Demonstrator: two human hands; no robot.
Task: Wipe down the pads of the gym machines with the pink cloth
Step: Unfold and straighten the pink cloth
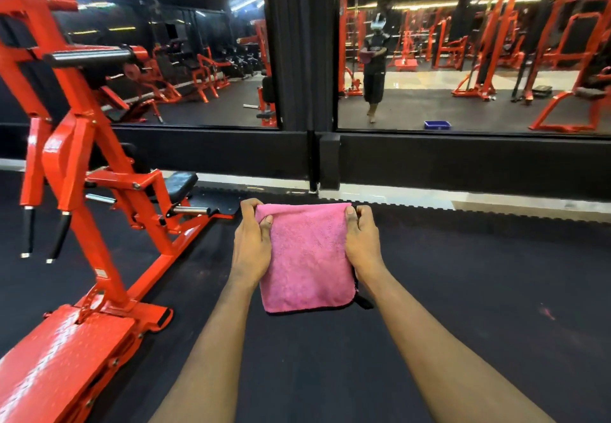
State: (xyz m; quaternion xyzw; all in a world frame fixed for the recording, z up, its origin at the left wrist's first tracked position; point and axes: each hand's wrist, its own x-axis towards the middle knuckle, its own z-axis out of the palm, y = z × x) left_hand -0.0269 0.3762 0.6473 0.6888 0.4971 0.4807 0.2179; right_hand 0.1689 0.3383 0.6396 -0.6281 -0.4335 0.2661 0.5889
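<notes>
Cloth (pixel 307 257) pinched between left hand (pixel 251 247), right hand (pixel 362 244).

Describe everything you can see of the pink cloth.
The pink cloth looks like fluffy microfibre, folded into a rough rectangle with a dark trim along its lower edge. Held above the dark floor, it is gripped at its upper corners by the left hand and the right hand. No machine touches it.

Forearms (pixel 211 340): both run off the bottom edge.
Pink cloth (pixel 307 257): the back is hidden; a dark strip (pixel 363 300) peeks out at its lower right corner, and I cannot tell what it is.
Red machine (pixel 82 165): cut off at the left edge and lower left corner.
Seat pad (pixel 180 181): partly behind the red frame.
Reflection (pixel 375 59): upper middle, small and blurred.
</notes>
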